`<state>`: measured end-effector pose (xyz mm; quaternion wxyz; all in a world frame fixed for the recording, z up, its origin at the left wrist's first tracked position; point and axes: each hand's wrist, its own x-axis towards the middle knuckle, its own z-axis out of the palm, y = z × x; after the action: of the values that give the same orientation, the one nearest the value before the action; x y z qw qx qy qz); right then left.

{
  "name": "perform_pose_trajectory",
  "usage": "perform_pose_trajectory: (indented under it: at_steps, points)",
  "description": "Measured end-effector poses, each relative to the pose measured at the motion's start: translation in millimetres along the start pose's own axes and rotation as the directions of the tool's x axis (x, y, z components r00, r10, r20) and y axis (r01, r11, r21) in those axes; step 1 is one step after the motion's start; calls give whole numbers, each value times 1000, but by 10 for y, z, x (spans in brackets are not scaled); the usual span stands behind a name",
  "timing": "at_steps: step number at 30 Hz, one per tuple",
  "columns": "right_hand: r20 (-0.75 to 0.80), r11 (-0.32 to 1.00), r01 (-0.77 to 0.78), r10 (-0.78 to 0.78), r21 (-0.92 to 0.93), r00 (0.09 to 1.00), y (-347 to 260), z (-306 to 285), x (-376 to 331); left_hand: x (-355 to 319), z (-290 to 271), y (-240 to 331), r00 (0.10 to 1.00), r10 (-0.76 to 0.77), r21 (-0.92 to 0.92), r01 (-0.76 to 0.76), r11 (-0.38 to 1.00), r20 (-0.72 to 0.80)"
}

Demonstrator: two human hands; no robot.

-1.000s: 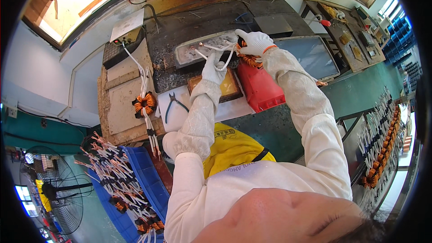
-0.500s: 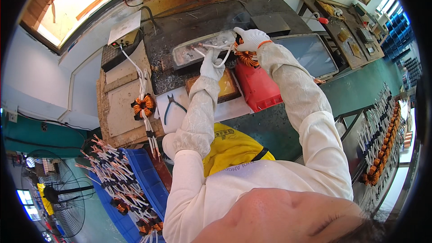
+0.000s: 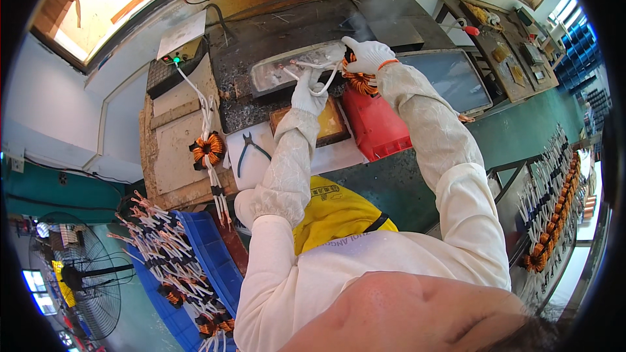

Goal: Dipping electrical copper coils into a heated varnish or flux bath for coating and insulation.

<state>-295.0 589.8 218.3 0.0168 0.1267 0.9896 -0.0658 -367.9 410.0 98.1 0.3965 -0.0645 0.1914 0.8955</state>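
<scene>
The dark bench (image 3: 293,29) carries a metal trough (image 3: 264,79).

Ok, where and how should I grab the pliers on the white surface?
Take the pliers by both splayed handles, probably from the near left: they look to lie flat, nose pointing away and handles opening toward you, and your left sleeve is just to their right.

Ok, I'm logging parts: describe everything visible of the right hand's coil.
The coil is rounded, wound in orange, copper-looking wire with a black part. The right hand grips it, partly hiding it. White leads run left from it to the left hand, coppery tips over the grey tray. Contact with the red box is unclear.
</scene>
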Motion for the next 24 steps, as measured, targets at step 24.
perform_pose_trajectory:
  at_steps: [24]
  points:
    - [-25,1000,-6,6,-26,1000,-28,-14,-29,18,-125,-68,998,3,-46,0,999,66]
